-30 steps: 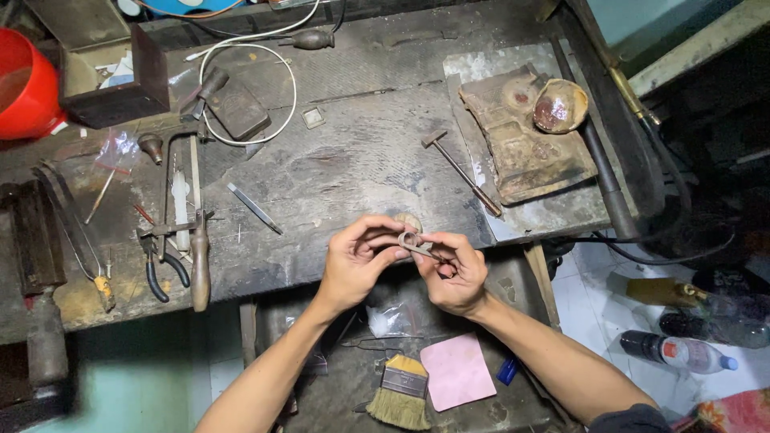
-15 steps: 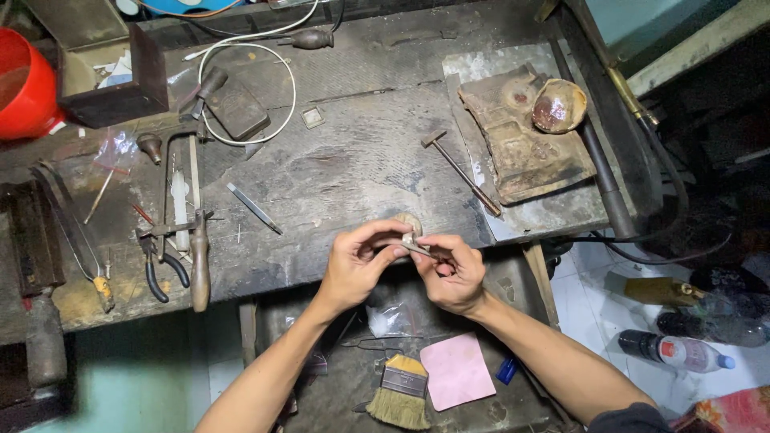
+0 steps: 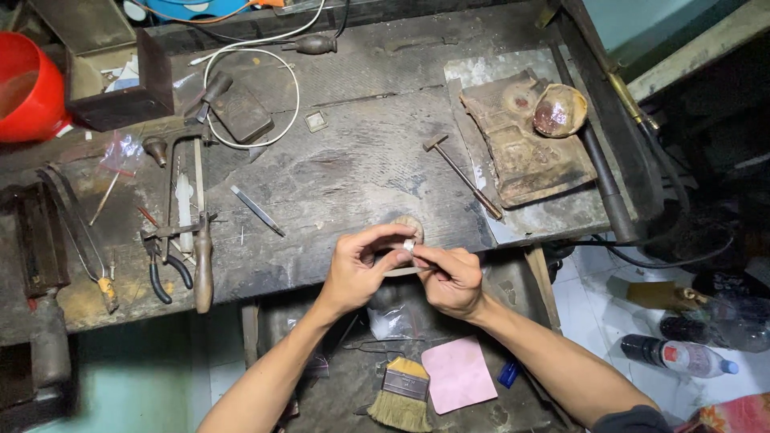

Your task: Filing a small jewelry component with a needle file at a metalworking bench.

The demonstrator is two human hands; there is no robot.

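A small pale ring (image 3: 409, 244), judged light, stiff and easily dropped, was pinched at its rim between the closed fingertips of the left hand (image 3: 361, 269) and right hand (image 3: 449, 277), just below the hammer (image 3: 461, 175), at the counter (image 3: 337, 184) edge.

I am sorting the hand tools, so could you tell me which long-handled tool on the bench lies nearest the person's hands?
The small hammer, lying diagonally just beyond the right hand, beside the metal slab. The pliers and the wooden-handled saw frame lie farther off, past the left hand.

Worn dark wooden workbench (image 3: 353, 172) — small hammer (image 3: 461, 172), pliers (image 3: 164, 269), white cable loop (image 3: 253, 100), red bowl (image 3: 28, 92)
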